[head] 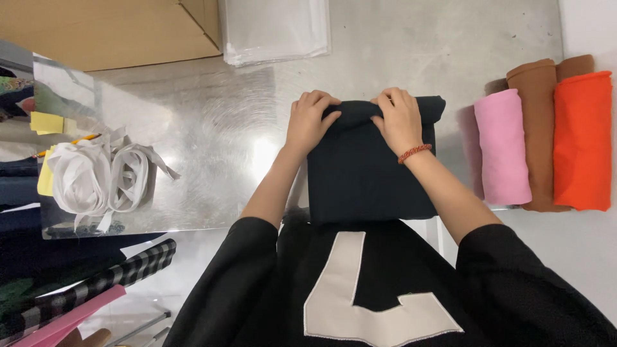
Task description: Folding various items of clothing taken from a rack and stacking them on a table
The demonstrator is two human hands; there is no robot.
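A dark navy folded cloth [366, 173] lies on the shiny metal table [212, 115] in front of me. Its far end is turned over into a roll. My left hand [310, 119] grips the left part of that roll, fingers curled over the top. My right hand [398, 119], with a red braided bracelet at the wrist, grips the right part of the roll. Both hands sit at the far edge of the cloth.
Rolled cloths lie in a row at the right: pink [502, 148], brown [538, 128], orange [583, 141]. White ribbon coils [96, 177] sit at the left. A stack of clear plastic bags [276, 29] and a cardboard box [116, 29] are at the back.
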